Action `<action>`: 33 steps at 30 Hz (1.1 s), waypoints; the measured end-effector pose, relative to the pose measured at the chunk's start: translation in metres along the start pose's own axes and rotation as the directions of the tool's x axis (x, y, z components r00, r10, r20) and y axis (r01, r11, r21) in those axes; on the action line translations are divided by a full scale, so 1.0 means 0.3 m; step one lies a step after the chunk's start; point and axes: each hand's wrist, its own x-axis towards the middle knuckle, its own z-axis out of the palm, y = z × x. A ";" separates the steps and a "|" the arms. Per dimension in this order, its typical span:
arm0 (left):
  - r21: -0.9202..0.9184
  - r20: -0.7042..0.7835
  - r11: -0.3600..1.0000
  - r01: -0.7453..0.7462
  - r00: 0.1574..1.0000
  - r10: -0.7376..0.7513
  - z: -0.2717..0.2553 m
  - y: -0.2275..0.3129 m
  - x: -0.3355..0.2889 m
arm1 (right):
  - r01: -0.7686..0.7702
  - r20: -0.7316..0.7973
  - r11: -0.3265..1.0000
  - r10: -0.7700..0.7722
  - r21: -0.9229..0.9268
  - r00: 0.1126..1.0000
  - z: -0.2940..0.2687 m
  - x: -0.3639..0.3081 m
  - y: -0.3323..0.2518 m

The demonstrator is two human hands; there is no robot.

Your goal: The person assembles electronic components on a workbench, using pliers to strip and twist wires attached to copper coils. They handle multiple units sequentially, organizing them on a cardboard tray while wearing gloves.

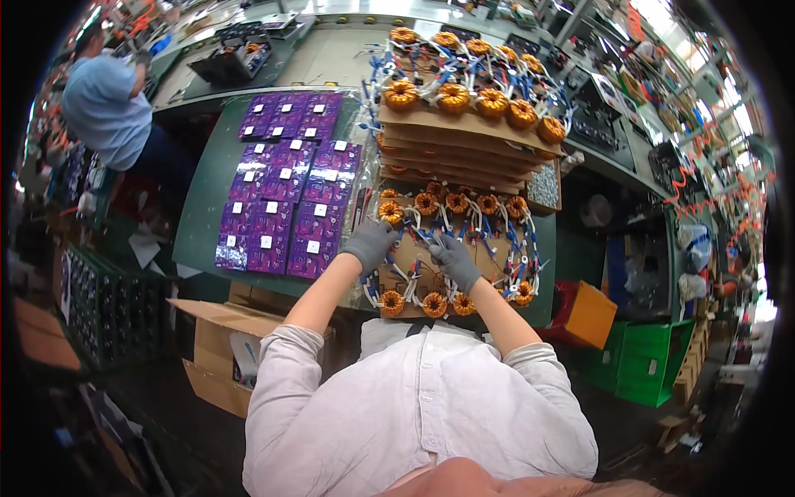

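Copper-wound ring coils (435,304) with blue and white leads lie around the edge of a cardboard sheet (414,257) on the green worktop (207,199), just in front of the person — spaced apart, it seems, so their wires do not tangle. Both gloved hands rest on the middle of that sheet: the left hand (369,243) lies fingers curled over the leads near a coil at the sheet's left edge, the right hand (454,260) pinches at a bundle of wires, though whether either grip is closed on anything I cannot tell. Just beyond, a stack of cardboard layers (464,149) carries more coils on top, crowding the far edge of the working sheet. To the left lie rows of purple packets (286,199) with white labels, close beside the left hand. An open carton (215,348) stands below the worktop edge, and another person in a blue top (103,103) works well apart at the far left.
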 end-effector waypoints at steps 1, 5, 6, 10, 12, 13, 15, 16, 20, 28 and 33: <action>0.019 0.088 1.000 -0.007 0.996 0.005 -0.017 -0.004 0.018 | 0.001 0.003 1.000 -0.001 -0.015 1.000 -0.006 -0.006 -0.012; 0.032 0.208 0.999 0.043 0.977 -0.048 -0.015 0.023 0.069 | 0.142 -0.017 0.983 -0.145 -0.120 0.989 -0.039 0.030 0.019; 0.038 0.202 0.997 0.062 0.977 -0.068 -0.005 0.034 0.079 | 0.156 -0.028 0.972 -0.163 -0.178 0.986 -0.047 0.038 0.020; -0.086 0.147 0.989 0.121 0.983 -0.108 0.028 0.018 0.092 | 0.172 -0.026 0.945 -0.187 -0.278 0.982 -0.062 0.070 -0.023; -0.191 0.115 0.974 0.120 0.988 -0.099 0.046 -0.024 0.089 | 0.169 -0.016 0.948 -0.180 -0.270 0.984 -0.061 0.088 -0.037; -0.223 0.104 0.969 0.109 0.991 -0.087 0.040 -0.036 0.088 | 0.171 -0.019 0.948 -0.183 -0.267 0.983 -0.059 0.102 -0.035; -0.238 0.109 0.967 0.093 0.992 -0.068 0.030 -0.044 0.090 | 0.167 -0.016 0.954 -0.176 -0.250 0.984 -0.061 0.117 -0.041; -0.223 0.123 0.971 0.088 0.991 -0.061 0.016 -0.038 0.086 | 0.160 -0.009 0.958 -0.167 -0.239 0.986 -0.061 0.107 -0.067; -0.008 0.175 0.993 0.121 0.978 -0.118 0.007 0.020 0.104 | 0.106 -0.039 0.978 -0.115 -0.181 0.993 -0.045 0.127 -0.037; -0.684 0.140 0.714 0.154 0.987 -0.078 0.035 -0.131 0.146 | 0.117 -0.189 0.993 -0.113 0.010 0.976 -0.030 0.161 0.060; -0.672 0.226 0.741 0.008 0.954 0.195 0.000 -0.168 0.155 | 0.145 -0.281 0.985 -0.166 -0.093 0.945 0.017 0.132 0.058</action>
